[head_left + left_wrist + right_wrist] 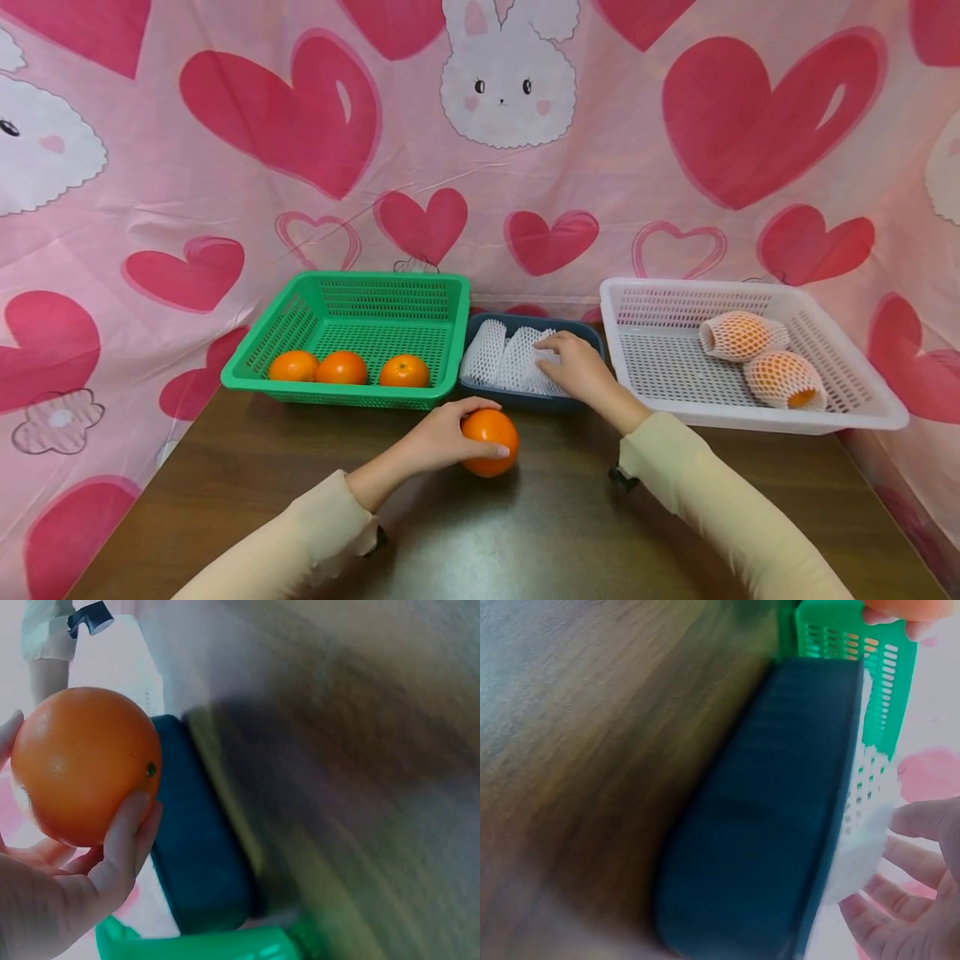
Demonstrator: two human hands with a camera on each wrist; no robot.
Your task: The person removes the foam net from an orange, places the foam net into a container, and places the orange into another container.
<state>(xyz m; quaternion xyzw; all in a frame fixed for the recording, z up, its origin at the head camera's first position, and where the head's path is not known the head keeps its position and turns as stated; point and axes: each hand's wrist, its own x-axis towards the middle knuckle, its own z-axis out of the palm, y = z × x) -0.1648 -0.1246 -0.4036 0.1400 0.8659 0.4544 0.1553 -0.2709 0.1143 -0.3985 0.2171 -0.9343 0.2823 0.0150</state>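
My left hand (437, 439) grips an orange (491, 443) over the table, thumb on the near side and fingers curled over the top. The left wrist view shows the same orange (86, 765) with its small green stem spot facing the fingertips. At a dark blue basket (528, 401), my right hand (579, 367) reaches over the rim to white foam net sleeves (517, 358). Its fingers are spread, with a gap between thumb and forefinger. Up close in the right wrist view, the fingertips are right at a white sleeve (866, 851).
To the left stands a green basket (352, 395) with three oranges (341, 367) in it. A white basket (652, 406) on the right holds two oranges in foam nets (783, 379). The brown wooden table (525, 533) meets a pink heart-print cloth (420, 167) at the back.
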